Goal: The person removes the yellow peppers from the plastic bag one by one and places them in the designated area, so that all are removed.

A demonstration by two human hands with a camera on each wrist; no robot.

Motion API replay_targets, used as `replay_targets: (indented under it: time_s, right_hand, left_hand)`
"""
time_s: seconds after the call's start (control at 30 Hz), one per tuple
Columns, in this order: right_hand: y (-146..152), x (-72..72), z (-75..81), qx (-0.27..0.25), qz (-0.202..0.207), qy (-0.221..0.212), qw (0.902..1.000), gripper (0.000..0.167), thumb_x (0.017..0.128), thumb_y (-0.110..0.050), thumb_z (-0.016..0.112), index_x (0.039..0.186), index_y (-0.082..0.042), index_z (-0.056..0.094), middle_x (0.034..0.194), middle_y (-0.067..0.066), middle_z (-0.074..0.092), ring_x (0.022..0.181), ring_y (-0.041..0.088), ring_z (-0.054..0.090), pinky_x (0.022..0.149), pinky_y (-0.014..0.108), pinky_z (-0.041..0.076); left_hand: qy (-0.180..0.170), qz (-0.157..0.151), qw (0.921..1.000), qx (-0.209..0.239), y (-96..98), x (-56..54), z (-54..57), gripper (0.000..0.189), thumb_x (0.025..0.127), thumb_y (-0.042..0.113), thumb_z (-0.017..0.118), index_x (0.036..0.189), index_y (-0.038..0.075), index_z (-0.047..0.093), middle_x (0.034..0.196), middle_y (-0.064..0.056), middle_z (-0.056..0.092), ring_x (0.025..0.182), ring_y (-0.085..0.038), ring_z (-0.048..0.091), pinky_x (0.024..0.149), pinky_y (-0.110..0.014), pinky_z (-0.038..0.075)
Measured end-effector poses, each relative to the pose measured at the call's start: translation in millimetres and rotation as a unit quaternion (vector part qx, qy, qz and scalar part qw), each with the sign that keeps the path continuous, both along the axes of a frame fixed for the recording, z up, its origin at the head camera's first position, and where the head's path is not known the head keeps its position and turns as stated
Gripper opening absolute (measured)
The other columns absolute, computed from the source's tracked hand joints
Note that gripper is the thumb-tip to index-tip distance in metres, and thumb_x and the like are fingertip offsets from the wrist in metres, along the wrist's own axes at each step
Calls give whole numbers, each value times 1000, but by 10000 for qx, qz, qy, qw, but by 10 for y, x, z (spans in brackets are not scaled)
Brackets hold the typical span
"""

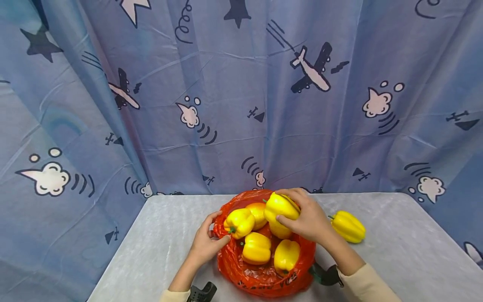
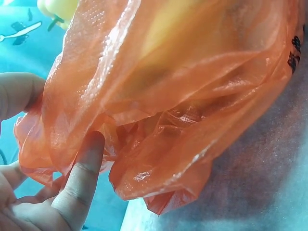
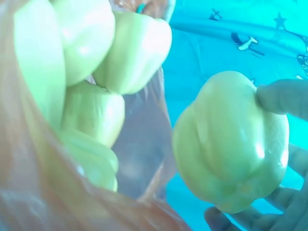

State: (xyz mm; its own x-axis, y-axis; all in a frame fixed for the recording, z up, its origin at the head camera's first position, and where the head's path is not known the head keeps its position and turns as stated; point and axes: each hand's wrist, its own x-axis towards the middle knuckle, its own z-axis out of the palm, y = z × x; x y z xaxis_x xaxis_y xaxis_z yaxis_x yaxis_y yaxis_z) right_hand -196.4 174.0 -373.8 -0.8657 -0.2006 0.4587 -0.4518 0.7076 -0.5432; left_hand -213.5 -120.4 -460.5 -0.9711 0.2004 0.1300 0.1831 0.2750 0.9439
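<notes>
the right hand (image 1: 307, 214) grips a yellow bell pepper (image 1: 278, 206) over the red plastic bag (image 1: 264, 289) – the left hand (image 1: 205, 242) pinches its side, maybe to keep it wide – more peppers (image 1: 257, 248) sit inside, a lone pepper (image 1: 349, 227) lies on the table (image 1: 170, 228)

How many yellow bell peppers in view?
7: yellow bell pepper in right hand; three rear peppers and two front peppers in red plastic bag; loose pepper on pale table. Others may be hidden.

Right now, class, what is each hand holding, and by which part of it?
The right hand grips a yellow pepper by its sides, and the left hand holds the red bag by its left edge.
</notes>
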Motion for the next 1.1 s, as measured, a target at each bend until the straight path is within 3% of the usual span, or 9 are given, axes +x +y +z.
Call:
replay_targets:
  time_s: [0.3, 0.63, 1.1]
  right_hand:
    - [151, -1, 120, -151, -171, 220, 9995, 51, 77, -23, 80, 125, -20, 61, 120, 9, 59, 99, 25, 59, 75, 41, 56]
    - [377, 6, 176, -229, -456, 359, 9980, 54, 77, -22, 80, 127, -17, 60, 120, 9, 57, 96, 22, 57, 71, 32, 51]
    - [788, 1, 164, 69, -1066, 284, 9939, 54, 78, -24, 78, 128, -14, 59, 120, 16, 56, 97, 31, 56, 72, 42, 54]
  left_hand:
    - [36, 12, 10000, -67, 49, 160, 272, 65, 81, 4, 70, 139, 6, 43, 135, -22, 45, 89, -27, 66, 73, -32, 60]
    - [59, -20, 10000, -10, -5, 8, -3, 69, 81, 9, 73, 141, 16, 41, 139, -17, 43, 91, -24, 66, 72, -30, 60]
    - [52, -67, 10000, -13, -10, 10, 13, 67, 80, 12, 73, 140, 16, 42, 137, -19, 43, 92, -24, 66, 71, -27, 59]
